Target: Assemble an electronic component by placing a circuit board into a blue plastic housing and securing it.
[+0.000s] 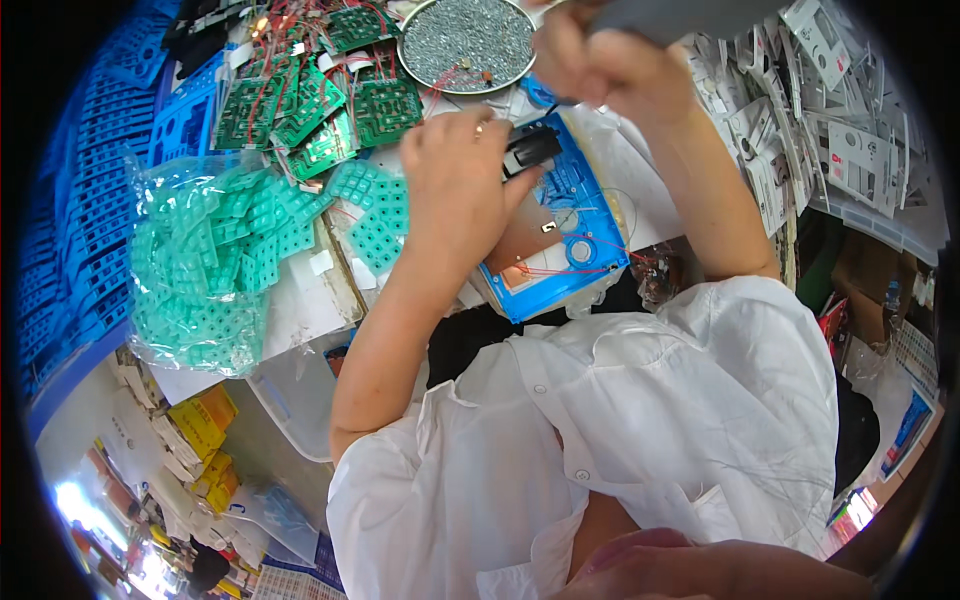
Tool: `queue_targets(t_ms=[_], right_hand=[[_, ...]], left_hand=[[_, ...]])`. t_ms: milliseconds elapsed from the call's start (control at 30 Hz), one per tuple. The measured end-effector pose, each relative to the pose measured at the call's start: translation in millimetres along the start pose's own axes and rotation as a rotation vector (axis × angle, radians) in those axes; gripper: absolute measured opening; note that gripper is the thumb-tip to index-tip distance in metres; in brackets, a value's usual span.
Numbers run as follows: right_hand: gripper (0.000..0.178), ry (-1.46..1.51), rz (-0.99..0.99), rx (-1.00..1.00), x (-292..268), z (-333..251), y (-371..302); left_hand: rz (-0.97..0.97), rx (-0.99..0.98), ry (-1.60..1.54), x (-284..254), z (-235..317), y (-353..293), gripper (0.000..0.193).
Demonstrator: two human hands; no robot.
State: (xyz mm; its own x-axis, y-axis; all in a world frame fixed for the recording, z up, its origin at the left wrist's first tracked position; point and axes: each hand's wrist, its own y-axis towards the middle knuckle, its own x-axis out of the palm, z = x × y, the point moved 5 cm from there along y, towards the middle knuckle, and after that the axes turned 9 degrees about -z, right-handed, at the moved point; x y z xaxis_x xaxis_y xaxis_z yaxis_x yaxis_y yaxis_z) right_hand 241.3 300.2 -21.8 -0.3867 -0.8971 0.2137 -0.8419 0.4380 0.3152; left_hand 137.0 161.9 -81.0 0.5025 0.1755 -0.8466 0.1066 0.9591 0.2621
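A blue plastic casing [600, 215] lies open in front of me, with a brown circuit board [518, 238], thin red wires and a round part inside it. My left hand [455, 185] grips the casing's left edge, its thumb beside a black plastic part [532, 150] at the far end. Above that end, my right hand [625, 75] is closed around a dark grey tool [690, 15] that looks like a power screwdriver. Its thin tip points down toward the black part; whether they touch I cannot tell.
A round metal tray [468, 45] of small screws stands at the back. Green circuit boards [300, 105] with red wires are heaped left of it. Teal rubber keypads [215, 250] fill a clear bag. Blue casings [75, 200] are stacked far left, white panels [860, 160] at right.
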Motion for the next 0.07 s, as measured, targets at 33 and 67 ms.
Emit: queue_targets(t_ms=[33, 67], right_hand=[[0.040, -0.114, 0.160, -0.093, -7.7, -12.4, 2.9], [0.040, -0.118, 0.159, -0.103, -7.5, -15.0, 4.3]], left_hand=[[-0.049, 0.038, -0.017, 2.3, -2.7, 0.5, 0.058], [-0.089, 0.002, -0.134, -1.8, -1.6, -0.8, 0.061]])
